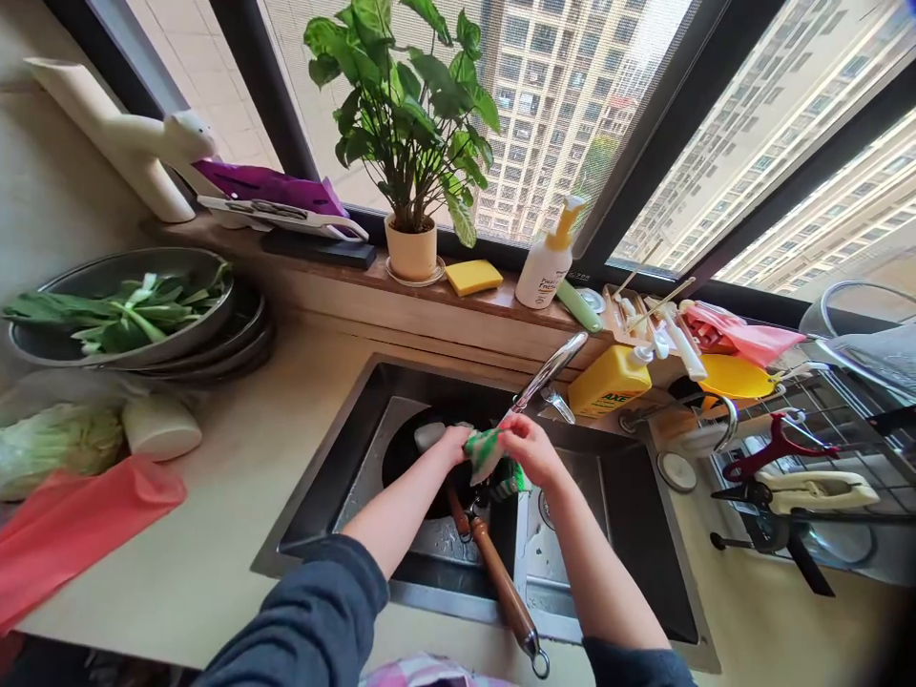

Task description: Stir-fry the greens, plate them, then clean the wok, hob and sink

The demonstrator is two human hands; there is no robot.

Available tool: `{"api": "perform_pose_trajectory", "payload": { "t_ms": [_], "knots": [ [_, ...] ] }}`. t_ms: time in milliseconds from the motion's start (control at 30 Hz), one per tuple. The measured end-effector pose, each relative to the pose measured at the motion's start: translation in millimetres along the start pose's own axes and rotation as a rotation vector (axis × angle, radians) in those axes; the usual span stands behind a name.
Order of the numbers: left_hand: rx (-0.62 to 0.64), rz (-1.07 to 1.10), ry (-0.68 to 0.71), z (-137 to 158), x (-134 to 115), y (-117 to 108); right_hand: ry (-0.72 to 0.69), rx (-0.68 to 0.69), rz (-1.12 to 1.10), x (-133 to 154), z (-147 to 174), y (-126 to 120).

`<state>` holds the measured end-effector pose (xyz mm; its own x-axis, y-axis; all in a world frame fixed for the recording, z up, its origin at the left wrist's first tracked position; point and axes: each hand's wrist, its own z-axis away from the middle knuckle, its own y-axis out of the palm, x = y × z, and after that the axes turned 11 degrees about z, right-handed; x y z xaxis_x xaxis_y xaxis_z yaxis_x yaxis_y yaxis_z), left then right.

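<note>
Over the sink (393,596), a green-and-white cloth (488,452) is stretched between my two hands. My left hand (456,444) closes on its left side, and my right hand (533,448) pinches its right side just below the faucet (550,370). Beneath the hands, a dark wok (401,468) sits in the left basin. A white bowl-like piece (429,436) shows inside it, partly covered by my left hand. One brown wooden handle (505,582) reaches over the sink's front rim, and a shorter wooden handle (459,512) lies beside it.
On the ledge stand a potted plant (413,250), a yellow sponge (473,277) and a pump bottle (548,262). A yellow detergent bottle (611,384) is behind the faucet. Leafy greens fill a bowl (121,358) at left; a dish rack (869,420) with utensils stands at right.
</note>
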<state>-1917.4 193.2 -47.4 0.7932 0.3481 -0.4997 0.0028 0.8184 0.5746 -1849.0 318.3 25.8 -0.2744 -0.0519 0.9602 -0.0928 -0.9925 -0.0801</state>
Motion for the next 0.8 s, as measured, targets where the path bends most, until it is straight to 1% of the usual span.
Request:
{"api": "perform_pose_trajectory", "payload": {
  "t_ms": [67,100,133,167,233,300,400,433,467,500,567,633,733,800],
  "knots": [
    [0.007,0.033,-0.087,3.0,-2.1,1.7,0.039,-0.251,-0.005,-8.5,-17.4,-18.5],
    [0.022,0.053,-0.12,5.8,-3.5,3.5,0.051,-0.341,-0.008,-13.3,-26.4,-25.3],
    [0.041,0.073,-0.141,9.0,-5.0,6.0,0.057,-0.395,-0.012,-18.2,-34.2,-29.8],
    [0.06,0.092,-0.154,12.2,-6.7,9.1,0.058,-0.415,-0.014,-23.0,-40.1,-31.7],
    [0.091,0.124,-0.169,17.1,-10.1,16.9,0.054,-0.407,-0.013,-31.6,-44.4,-28.9],
    [0.112,0.144,-0.174,19.7,-13.0,25.0,0.075,-0.352,-0.008,-38.3,-39.7,-21.6],
    [0.128,0.144,-0.15,22.0,-15.0,32.4,0.193,-0.121,0.014,-43.3,-27.0,-12.6],
    [0.13,0.133,-0.135,23.6,-15.1,32.8,0.212,-0.063,0.056,-43.7,-24.4,-10.8],
    [0.131,0.114,-0.118,25.9,-14.8,32.0,0.208,-0.036,0.111,-43.6,-23.3,-9.5],
    [0.13,0.087,-0.098,28.9,-14.3,30.2,0.181,-0.045,0.174,-43.1,-23.8,-8.4],
    [0.128,0.01,-0.069,36.1,-12.8,25.3,0.106,-0.122,0.289,-40.9,-28.6,-5.9],
    [0.121,-0.077,-0.06,42.0,-10.6,21.1,0.064,-0.173,0.361,-36.5,-35.2,-3.8],
    [0.098,-0.17,-0.094,41.6,-6.1,20.1,0.031,-0.191,0.475,-23.8,-40.7,-8.6],
    [0.081,-0.189,-0.149,34.3,-3.4,22.2,-0.037,-0.206,0.659,-13.7,-40.0,-21.6]
  ]
}}
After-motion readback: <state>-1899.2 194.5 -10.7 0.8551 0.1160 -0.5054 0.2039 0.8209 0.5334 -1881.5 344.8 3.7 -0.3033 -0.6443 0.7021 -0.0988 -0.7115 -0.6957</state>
